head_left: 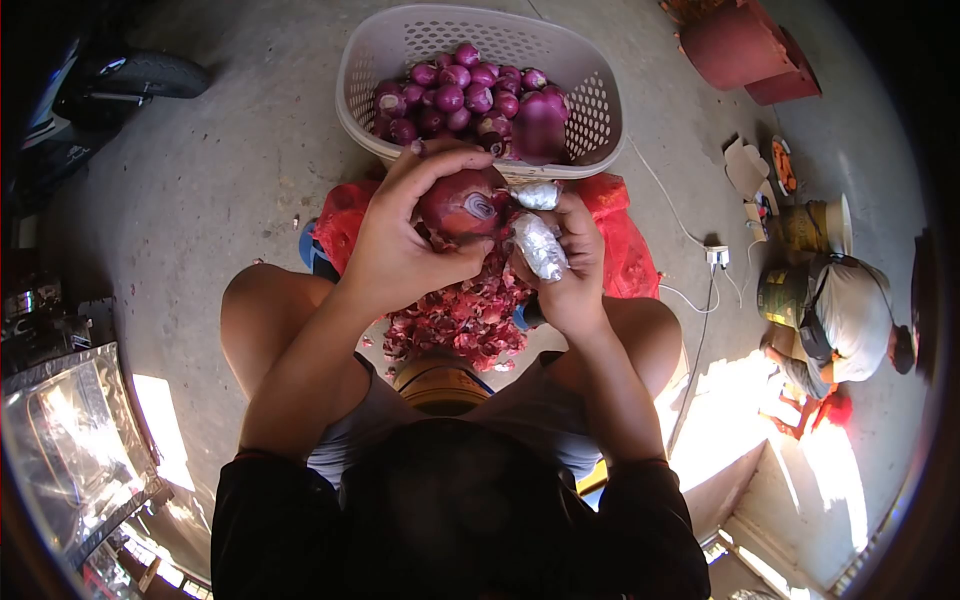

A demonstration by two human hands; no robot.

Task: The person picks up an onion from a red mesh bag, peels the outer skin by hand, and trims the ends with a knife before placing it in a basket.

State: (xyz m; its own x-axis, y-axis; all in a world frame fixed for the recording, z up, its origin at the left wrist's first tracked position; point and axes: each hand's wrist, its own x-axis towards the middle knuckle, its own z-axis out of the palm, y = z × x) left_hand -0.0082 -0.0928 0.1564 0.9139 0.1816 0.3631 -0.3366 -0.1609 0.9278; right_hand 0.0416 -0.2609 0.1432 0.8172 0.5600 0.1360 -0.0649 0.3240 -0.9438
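Observation:
A large red onion (458, 205) with a cut end showing pale rings rests in my left hand (400, 225), the fingers curved round it. Beside it, my right hand (572, 265) is closed; silver foil or tape (540, 247) wraps the thumb and a finger. Whatever may be between those fingertips, close to the onion's right side, is too small to make out. Just beyond my hands stands a grey perforated basket (357, 90) with many purple onions (450, 97) inside. Red onion skins (460, 325) lie heaped on the floor below my hands.
Red mesh sacking (622, 240) spreads on both sides of the skins. A cable with a white plug (716, 255) crosses the floor at right. Another person (855, 315) is bent over farther right, near buckets. A wheel (160, 75) stands at upper left.

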